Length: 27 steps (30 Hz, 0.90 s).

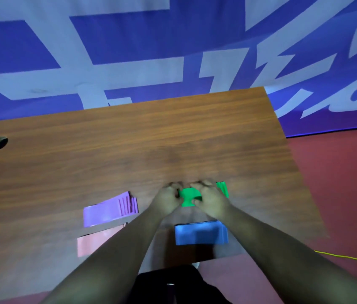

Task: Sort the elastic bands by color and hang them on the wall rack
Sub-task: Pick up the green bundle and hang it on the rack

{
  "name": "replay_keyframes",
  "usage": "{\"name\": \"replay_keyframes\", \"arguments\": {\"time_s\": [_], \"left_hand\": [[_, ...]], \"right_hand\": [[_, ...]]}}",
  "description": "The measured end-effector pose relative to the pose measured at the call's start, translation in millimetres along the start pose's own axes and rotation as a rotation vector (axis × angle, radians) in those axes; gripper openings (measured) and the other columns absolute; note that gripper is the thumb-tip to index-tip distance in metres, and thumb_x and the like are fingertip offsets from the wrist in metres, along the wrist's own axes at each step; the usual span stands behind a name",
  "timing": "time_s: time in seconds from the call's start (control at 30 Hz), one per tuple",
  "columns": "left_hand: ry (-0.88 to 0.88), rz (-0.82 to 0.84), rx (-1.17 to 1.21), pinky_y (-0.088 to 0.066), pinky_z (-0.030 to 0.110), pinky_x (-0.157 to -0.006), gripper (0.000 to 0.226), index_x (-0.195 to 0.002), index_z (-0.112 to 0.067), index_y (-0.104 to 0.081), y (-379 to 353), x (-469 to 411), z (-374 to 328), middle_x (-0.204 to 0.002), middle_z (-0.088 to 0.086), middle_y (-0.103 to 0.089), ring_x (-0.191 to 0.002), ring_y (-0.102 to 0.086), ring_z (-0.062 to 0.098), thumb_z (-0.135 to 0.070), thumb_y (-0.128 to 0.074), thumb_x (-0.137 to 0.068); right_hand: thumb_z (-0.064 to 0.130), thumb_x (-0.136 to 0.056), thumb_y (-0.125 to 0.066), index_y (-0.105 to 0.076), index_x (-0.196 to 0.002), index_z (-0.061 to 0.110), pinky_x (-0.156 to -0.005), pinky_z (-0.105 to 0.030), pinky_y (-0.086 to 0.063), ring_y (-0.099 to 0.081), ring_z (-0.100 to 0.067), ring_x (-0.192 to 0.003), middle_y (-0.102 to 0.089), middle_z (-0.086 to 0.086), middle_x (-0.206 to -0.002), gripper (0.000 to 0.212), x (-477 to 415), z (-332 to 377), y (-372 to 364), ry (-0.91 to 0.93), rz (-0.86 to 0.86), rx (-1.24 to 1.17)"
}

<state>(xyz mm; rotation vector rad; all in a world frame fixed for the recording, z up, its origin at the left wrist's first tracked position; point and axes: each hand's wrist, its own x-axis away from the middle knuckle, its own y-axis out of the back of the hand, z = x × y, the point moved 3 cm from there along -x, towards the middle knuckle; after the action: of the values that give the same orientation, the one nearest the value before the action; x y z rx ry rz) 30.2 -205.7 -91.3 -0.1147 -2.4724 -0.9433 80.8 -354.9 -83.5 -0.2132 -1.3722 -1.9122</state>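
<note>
Wooden table, blurred hands' grip — left hand, right hand — half-hiding green band

Head view—steeply down (near) onto table.

Four groups of flat elastic bands are laid on the wooden table. The green bands are bunched at centre, pinched from both sides, with a strip sticking out at far right. The purple bands are stacked flat to the left, edges fanned at the right end. The pink bands are laid nearer, just below the purple, partly hidden. The blue bands are stacked flat near the table's near edge, below the green.
</note>
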Motion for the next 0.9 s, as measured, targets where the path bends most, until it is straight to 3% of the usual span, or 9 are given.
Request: {"name": "replay_keyframes", "arguments": {"time_s": [0.23,0.37,0.53,0.67,0.8,0.9], "left_hand": [[-0.031,-0.070,0.048,-0.040,0.023,-0.074,0.026,-0.096,-0.013,-0.064,-13,-10,14,-0.093,0.012,-0.059,-0.083,-0.059,0.026,-0.001,-0.066,-0.073],[-0.080,-0.061,0.034,-0.045,0.027,-0.080,0.023,-0.094,-0.016,-0.066,-17,-15,19,-0.089,0.009,-0.055,-0.082,-0.056,0.024,-0.005,-0.067,-0.073],[-0.139,-0.054,0.059,-0.036,0.013,-0.075,0.018,-0.087,-0.013,-0.069,-7,-16,14,-0.088,0.001,-0.050,-0.081,-0.053,0.017,-0.002,-0.072,-0.073],[-0.212,-0.029,0.067,-0.038,0.019,-0.084,0.017,-0.088,-0.014,-0.068,19,-15,-6,-0.092,-0.003,-0.049,-0.091,-0.052,0.015,-0.008,-0.076,-0.075],[-0.289,0.028,0.125,-0.036,0.017,-0.082,0.017,-0.087,-0.021,-0.063,73,-7,-51,-0.094,-0.010,-0.050,-0.088,-0.049,0.005,-0.010,-0.073,-0.079],[-0.318,0.060,0.213,-0.038,0.024,-0.074,0.011,-0.086,-0.021,-0.058,122,10,-92,-0.087,-0.003,-0.057,-0.080,-0.050,0.009,-0.020,-0.066,-0.078]], "right_hand": [[0.038,-0.088,-0.060,-0.050,-0.138,0.037,-0.105,-0.038,-0.031,-0.035,-0.026,-0.126,-0.041,-0.003,-0.132,0.051,-8,-4,-15,0.042,-0.084,0.119],[0.038,-0.085,-0.064,-0.061,-0.124,0.035,-0.098,-0.038,-0.028,-0.038,-0.025,-0.122,-0.046,-0.001,-0.128,0.039,-7,-5,-14,0.079,-0.154,0.094],[0.028,-0.085,-0.066,-0.067,-0.106,0.025,-0.091,-0.031,-0.028,-0.045,-0.018,-0.116,-0.055,0.004,-0.115,0.022,-9,-1,2,0.173,-0.096,0.008],[0.016,-0.086,-0.065,-0.065,-0.089,0.020,-0.069,-0.023,-0.039,-0.056,-0.012,-0.077,-0.062,0.006,-0.085,0.005,-4,7,41,0.162,-0.001,-0.243],[0.004,-0.084,-0.065,-0.057,-0.075,0.025,-0.060,-0.028,-0.039,-0.047,-0.008,-0.060,-0.055,0.006,-0.068,0.025,4,31,103,0.245,0.067,-0.401],[-0.004,-0.083,-0.064,-0.056,-0.073,0.024,-0.055,-0.028,-0.034,-0.042,-0.009,-0.058,-0.050,0.005,-0.061,0.031,16,60,160,0.348,0.080,-0.475]]}}
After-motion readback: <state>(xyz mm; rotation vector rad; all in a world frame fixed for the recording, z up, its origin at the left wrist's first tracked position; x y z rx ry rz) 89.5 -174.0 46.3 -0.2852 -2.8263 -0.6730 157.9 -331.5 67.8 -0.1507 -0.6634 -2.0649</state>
